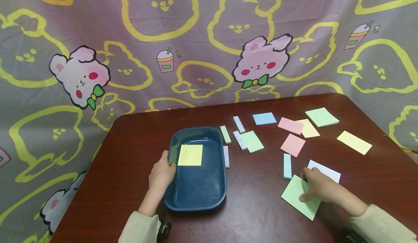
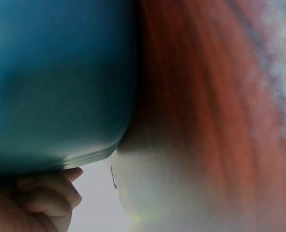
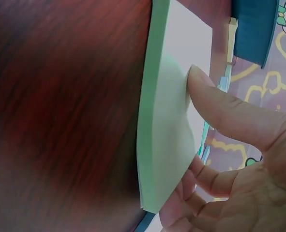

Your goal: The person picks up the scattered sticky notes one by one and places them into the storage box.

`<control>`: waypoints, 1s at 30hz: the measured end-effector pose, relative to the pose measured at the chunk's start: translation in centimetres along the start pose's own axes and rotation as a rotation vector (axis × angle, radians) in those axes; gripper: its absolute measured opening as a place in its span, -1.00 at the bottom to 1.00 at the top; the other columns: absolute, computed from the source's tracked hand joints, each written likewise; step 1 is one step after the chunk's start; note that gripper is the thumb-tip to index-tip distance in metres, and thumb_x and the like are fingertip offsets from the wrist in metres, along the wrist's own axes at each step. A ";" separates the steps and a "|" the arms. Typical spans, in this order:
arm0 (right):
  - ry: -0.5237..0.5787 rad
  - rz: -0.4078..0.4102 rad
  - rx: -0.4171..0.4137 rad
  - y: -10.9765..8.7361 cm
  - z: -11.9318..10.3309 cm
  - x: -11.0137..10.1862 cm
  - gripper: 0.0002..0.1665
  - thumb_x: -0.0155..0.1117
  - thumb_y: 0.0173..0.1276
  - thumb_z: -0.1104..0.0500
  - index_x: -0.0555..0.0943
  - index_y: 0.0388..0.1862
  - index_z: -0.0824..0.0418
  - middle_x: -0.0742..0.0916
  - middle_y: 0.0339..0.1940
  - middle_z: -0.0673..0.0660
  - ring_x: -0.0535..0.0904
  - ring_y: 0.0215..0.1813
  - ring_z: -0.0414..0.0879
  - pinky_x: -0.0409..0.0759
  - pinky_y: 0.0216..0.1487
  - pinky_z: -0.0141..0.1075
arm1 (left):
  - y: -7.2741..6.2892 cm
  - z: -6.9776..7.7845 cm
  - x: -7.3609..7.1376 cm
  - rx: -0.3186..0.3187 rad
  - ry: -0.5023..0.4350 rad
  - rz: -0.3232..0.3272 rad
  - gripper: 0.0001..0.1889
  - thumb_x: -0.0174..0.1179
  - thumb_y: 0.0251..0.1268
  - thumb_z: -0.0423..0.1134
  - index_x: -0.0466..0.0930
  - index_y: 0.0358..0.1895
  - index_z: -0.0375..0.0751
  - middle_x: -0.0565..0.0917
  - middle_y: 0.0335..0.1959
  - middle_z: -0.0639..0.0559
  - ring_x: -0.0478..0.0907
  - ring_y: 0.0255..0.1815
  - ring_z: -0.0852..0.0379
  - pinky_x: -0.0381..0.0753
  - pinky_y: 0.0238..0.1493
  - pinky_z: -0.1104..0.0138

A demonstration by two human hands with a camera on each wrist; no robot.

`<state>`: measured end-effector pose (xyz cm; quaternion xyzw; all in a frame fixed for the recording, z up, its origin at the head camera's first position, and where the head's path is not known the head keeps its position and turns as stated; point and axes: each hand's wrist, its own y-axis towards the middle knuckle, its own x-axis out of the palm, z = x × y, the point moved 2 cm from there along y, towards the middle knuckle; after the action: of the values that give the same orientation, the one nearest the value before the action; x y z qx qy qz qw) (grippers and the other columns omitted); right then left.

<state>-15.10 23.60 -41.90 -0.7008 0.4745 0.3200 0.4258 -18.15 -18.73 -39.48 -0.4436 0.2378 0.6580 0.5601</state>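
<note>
My left hand [image 1: 161, 174] grips the left rim of a dark blue plastic tray [image 1: 197, 190]. A yellow sticky note pad [image 1: 191, 155] lies inside toward its far end. In the left wrist view, the curled fingers [image 2: 51, 195] meet the tray's edge. My right hand [image 1: 321, 186] holds a light green sticky note pad [image 1: 298, 196] near the right front of the table. The right wrist view shows the thumb [image 3: 220, 106] on the pad's face and the other fingers at its edge. Partly under that hand lies a white pad [image 1: 330, 172].
Beside the hand is a narrow light blue pad [image 1: 287, 166]. Pink pads [image 1: 292, 145], a long yellow pad [image 1: 354, 142], a green pad [image 1: 322, 116] and a blue pad [image 1: 264, 118] lie farther back. Several narrow strips [image 1: 225, 134] sit along the tray's right side. A patterned curtain [image 1: 196, 87] hangs behind the table.
</note>
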 end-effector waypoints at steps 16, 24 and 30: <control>0.014 0.045 -0.111 -0.4 -0.5 -1.6 -0.75 0.47 -0.02 0.22 0.54 -0.45 0.24 0.48 -0.59 -0.02 0.30 -0.48 -0.19 0.26 -0.45 -0.33 | 0.0 -0.2 0.1 0.010 -0.005 0.019 -0.48 -0.02 0.29 -0.27 0.24 0.34 -0.22 0.60 -0.04 -0.44 0.61 -0.26 -0.25 0.47 -0.32 -0.04; -0.003 0.050 -0.154 -1.0 -1.2 -2.4 -0.89 0.30 0.04 0.31 0.53 -0.51 0.16 0.43 -0.59 -0.07 0.25 -0.51 -0.26 0.19 -0.48 -0.37 | 0.0 -0.2 0.1 0.005 -0.018 0.020 -0.47 -0.02 0.31 -0.28 0.23 0.35 -0.23 0.59 0.00 -0.45 0.61 -0.24 -0.26 0.48 -0.32 -0.03; 0.028 0.037 -0.123 -1.0 -2.3 -3.5 -0.93 0.33 0.05 0.26 0.63 -0.43 0.21 0.55 -0.56 -0.04 0.34 -0.47 -0.19 0.28 -0.46 -0.34 | 0.1 -0.3 0.1 0.002 -0.025 0.010 -0.45 -0.03 0.31 -0.29 0.20 0.38 -0.24 0.58 0.01 -0.45 0.60 -0.28 -0.23 0.47 -0.35 0.01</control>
<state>-15.30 23.07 -37.59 -0.7210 0.4728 0.3468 0.3693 -18.12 -18.93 -39.76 -0.4337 0.2334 0.6660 0.5602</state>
